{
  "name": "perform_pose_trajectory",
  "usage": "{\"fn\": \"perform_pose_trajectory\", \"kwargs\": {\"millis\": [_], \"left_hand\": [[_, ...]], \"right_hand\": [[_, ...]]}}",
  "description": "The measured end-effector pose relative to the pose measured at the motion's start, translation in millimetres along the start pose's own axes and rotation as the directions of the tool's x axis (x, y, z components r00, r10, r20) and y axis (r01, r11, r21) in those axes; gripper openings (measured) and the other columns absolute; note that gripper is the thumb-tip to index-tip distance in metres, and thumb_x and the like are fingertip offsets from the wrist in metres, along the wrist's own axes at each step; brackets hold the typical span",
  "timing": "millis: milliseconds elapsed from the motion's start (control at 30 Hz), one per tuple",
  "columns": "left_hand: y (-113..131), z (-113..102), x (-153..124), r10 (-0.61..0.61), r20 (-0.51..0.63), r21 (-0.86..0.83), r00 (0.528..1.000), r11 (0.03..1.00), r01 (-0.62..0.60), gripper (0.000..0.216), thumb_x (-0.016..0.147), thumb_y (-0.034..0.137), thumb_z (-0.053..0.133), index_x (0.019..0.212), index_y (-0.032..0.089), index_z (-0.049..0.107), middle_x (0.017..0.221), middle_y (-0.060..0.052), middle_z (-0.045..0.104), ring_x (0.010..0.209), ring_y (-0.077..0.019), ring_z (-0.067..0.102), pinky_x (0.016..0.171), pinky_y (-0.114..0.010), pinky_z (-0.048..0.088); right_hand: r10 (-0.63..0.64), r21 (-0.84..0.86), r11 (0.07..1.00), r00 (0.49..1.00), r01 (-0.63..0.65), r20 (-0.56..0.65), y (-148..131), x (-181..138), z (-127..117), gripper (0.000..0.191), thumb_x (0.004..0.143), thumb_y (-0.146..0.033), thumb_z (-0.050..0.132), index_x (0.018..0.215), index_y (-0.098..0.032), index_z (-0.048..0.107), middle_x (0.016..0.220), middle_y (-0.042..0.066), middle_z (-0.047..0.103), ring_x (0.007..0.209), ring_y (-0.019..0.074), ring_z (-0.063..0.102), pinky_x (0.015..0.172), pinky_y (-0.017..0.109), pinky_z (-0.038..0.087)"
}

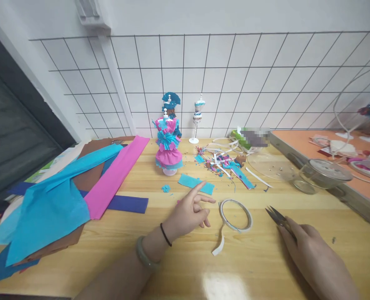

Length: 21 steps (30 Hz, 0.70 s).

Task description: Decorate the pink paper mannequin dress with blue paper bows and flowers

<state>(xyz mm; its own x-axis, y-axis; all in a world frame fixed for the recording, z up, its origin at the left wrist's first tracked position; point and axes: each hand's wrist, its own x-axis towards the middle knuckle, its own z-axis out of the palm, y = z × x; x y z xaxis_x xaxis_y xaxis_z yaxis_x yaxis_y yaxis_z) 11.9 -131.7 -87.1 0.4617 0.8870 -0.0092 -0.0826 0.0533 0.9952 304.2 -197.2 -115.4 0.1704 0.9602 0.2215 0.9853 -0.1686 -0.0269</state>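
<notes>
My left hand (189, 210) hovers over the middle of the table with fingers apart and nothing in them. Its index finger points towards a turquoise crepe paper strip (189, 181); I cannot tell if it touches. Right of that hand lies a roll of white tape (250, 221) with a loose end curling forward. My right hand (316, 254) is wrapped round small dark scissors (278, 217), whose blades are slightly parted. Behind the strip stands a mini dress form (169, 156) in a pink and turquoise paper dress. A small turquoise paper flower (165, 188) lies before it.
Folded crepe paper sheets (56, 208) cover the left side. Paper scraps (224, 162) are heaped at the back right, near a clear round container (324, 175) by the raised edge. Another dressed form (171, 100) and a white stand (197, 121) stand by the tiled wall.
</notes>
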Motion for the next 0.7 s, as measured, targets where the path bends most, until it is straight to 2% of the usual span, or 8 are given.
{"fn": "perform_pose_trajectory", "kwargs": {"millis": [167,233,300,367,433,533,633,700], "left_hand": [[4,-5,3,-0.032,0.031,-0.245,0.999,0.969,0.039,0.081,0.069,0.011,0.056,0.137,0.024,0.014,0.108,-0.013,0.059,0.041,-0.0045,0.053,0.040,-0.018,0.042],[5,-6,3,-0.029,0.044,-0.311,0.999,0.949,0.041,0.080,0.068,0.008,0.055,0.136,0.023,0.017,0.106,-0.013,0.061,0.040,-0.0035,0.051,0.039,-0.017,0.039],[4,-7,2,-0.023,0.051,-0.347,0.998,0.937,0.039,0.079,0.067,0.005,0.054,0.135,0.022,0.018,0.103,-0.013,0.062,0.040,-0.0032,0.050,0.038,-0.016,0.037],[4,-7,1,-0.021,0.045,-0.360,0.999,0.932,0.036,0.080,0.065,0.004,0.053,0.135,0.021,0.018,0.102,-0.012,0.063,0.039,-0.0029,0.050,0.037,-0.016,0.035],[5,-8,1,-0.027,0.025,-0.362,0.999,0.932,0.034,0.079,0.065,0.005,0.053,0.135,0.021,0.019,0.103,-0.012,0.062,0.038,-0.0025,0.049,0.038,-0.016,0.036],[8,-9,1,-0.049,-0.018,-0.351,0.999,0.936,0.039,0.079,0.063,0.006,0.054,0.134,0.022,0.022,0.106,-0.012,0.061,0.037,-0.0020,0.049,0.038,-0.017,0.037],[12,-10,1,-0.059,-0.053,-0.336,0.997,0.941,0.038,0.078,0.061,0.006,0.054,0.132,0.023,0.026,0.108,-0.010,0.058,0.038,-0.0021,0.050,0.037,-0.017,0.037],[13,-11,2,-0.057,-0.075,-0.325,0.996,0.945,0.030,0.078,0.061,0.007,0.053,0.132,0.024,0.026,0.108,-0.009,0.058,0.038,-0.0022,0.050,0.036,-0.017,0.037]], "right_hand": [[-0.170,-0.114,0.982,0.960,0.148,-0.221,-11,14,3,0.035,0.084,-0.036,0.038,0.105,-0.017,0.058,0.099,0.019,0.060,0.089,0.0388,0.056,0.066,0.051,0.045],[-0.336,0.016,0.934,0.892,0.357,-0.301,-27,23,-1,0.033,0.085,-0.032,0.040,0.111,-0.016,0.054,0.107,0.018,0.057,0.097,0.0340,0.054,0.072,0.046,0.045],[-0.487,0.149,0.809,0.791,0.568,-0.370,-50,31,-9,0.029,0.084,-0.031,0.046,0.110,-0.019,0.052,0.104,0.013,0.058,0.094,0.0265,0.055,0.075,0.040,0.045],[-0.609,0.205,0.690,0.710,0.694,-0.353,-76,38,-20,0.024,0.084,-0.029,0.049,0.107,-0.021,0.053,0.099,0.010,0.059,0.093,0.0233,0.055,0.076,0.037,0.043],[-0.641,0.237,0.615,0.652,0.752,-0.405,-100,43,-29,0.016,0.085,-0.025,0.050,0.099,-0.021,0.055,0.091,0.008,0.060,0.086,0.0206,0.056,0.072,0.034,0.043],[-0.672,0.261,0.557,0.612,0.789,-0.416,-122,52,-37,0.016,0.084,-0.024,0.051,0.100,-0.021,0.055,0.091,0.008,0.060,0.086,0.0206,0.056,0.072,0.035,0.042],[-0.681,0.296,0.522,0.599,0.800,-0.421,-130,63,-36,0.014,0.085,-0.024,0.050,0.098,-0.021,0.055,0.090,0.008,0.060,0.083,0.0199,0.057,0.071,0.035,0.043],[-0.665,0.339,0.515,0.617,0.787,-0.420,-133,71,-35,0.012,0.086,-0.026,0.049,0.095,-0.021,0.055,0.088,0.008,0.061,0.081,0.0195,0.058,0.070,0.034,0.044]]}}
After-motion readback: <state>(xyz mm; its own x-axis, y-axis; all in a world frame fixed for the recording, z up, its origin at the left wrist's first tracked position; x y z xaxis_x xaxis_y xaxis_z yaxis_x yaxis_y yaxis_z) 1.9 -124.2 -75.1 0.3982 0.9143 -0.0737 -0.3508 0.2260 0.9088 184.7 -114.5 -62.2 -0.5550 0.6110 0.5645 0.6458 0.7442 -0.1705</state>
